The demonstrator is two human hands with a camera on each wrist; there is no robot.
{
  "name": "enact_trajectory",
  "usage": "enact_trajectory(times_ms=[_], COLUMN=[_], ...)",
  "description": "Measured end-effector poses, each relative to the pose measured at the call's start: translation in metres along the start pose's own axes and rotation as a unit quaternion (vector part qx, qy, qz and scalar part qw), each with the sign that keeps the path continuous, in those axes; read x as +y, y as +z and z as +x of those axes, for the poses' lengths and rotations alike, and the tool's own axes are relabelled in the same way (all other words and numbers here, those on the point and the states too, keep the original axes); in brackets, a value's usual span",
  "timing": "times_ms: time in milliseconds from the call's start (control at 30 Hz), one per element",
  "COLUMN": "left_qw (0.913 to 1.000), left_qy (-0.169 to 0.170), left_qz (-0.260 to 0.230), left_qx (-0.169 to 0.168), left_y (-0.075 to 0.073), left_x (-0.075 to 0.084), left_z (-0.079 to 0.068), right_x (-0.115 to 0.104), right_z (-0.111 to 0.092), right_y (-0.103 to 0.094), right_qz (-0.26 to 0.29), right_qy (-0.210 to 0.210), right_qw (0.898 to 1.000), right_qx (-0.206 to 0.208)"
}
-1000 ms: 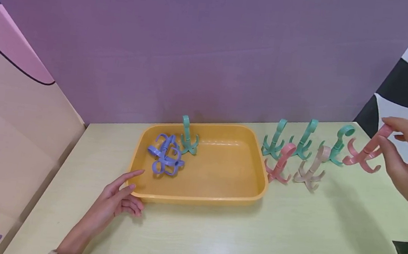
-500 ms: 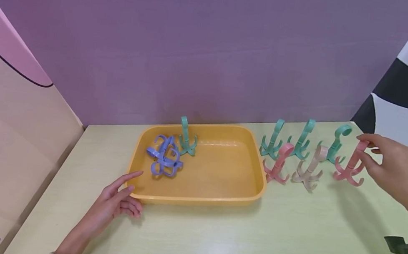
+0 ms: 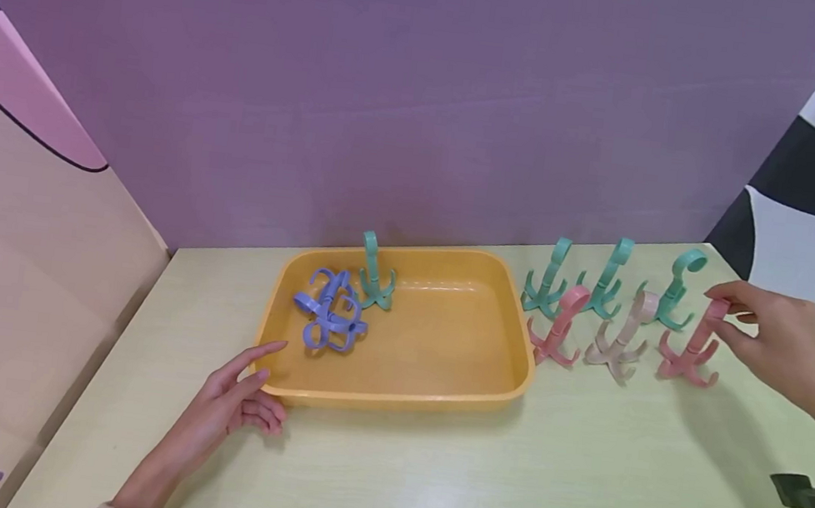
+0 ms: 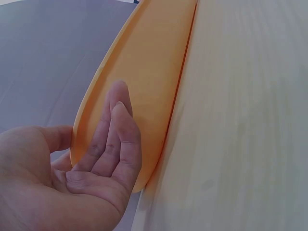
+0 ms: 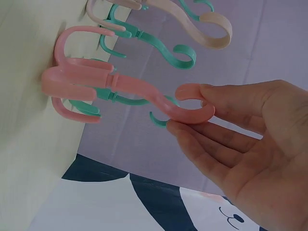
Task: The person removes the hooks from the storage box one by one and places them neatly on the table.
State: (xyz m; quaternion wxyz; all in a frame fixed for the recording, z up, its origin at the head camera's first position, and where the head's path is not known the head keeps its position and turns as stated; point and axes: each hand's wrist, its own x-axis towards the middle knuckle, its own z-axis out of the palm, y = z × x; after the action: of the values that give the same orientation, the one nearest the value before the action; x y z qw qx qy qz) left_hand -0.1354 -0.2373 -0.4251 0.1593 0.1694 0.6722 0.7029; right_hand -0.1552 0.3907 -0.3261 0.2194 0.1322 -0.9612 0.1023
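Observation:
In the head view, my right hand (image 3: 782, 343) pinches the curved top of a pink multi-prong hanging hook (image 3: 690, 353). Its prongs point down at the tabletop, and the right wrist view shows its base against or very close to the surface. My left hand (image 3: 232, 402) rests at the near left corner of a yellow tray (image 3: 390, 403), index finger and thumb over the rim, other fingers loosely bent outside the wall. Inside the tray lie tangled purple hooks (image 3: 328, 316) and one upright green hook (image 3: 376, 284).
Right of the tray stand green hooks (image 3: 545, 291), another pink hook (image 3: 557, 334) and a beige hook (image 3: 619, 345), close together. A purple backdrop (image 3: 424, 105) rises behind the table (image 3: 381, 486), with printed panels at both sides.
My right hand has brought the pink hook left and down, from the air to tabletop level beside the beige hook. The left hand has stayed at the tray corner.

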Motion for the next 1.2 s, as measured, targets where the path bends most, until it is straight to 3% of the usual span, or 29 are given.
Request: enact_trajectory(times_ms=[267,800,1200], left_qw=[1.0000,1.0000,0.9999], left_qy=[0.001,-0.003,-0.006], left_qz=[0.000,0.006,0.012], left_qx=[0.000,0.001,0.003], left_y=[0.001,0.000,0.000], left_x=[0.001,0.000,0.001], left_z=[0.000,0.001,0.001], right_x=[0.004,0.007,-0.004], right_z=[-0.001,-0.002,0.000], right_y=[-0.003,-0.005,-0.008], right_qz=[-0.003,0.002,-0.005], right_qy=[-0.009,0.015,0.010], right_qw=[1.000,0.999,1.000], right_qx=[-0.007,-0.052,-0.010])
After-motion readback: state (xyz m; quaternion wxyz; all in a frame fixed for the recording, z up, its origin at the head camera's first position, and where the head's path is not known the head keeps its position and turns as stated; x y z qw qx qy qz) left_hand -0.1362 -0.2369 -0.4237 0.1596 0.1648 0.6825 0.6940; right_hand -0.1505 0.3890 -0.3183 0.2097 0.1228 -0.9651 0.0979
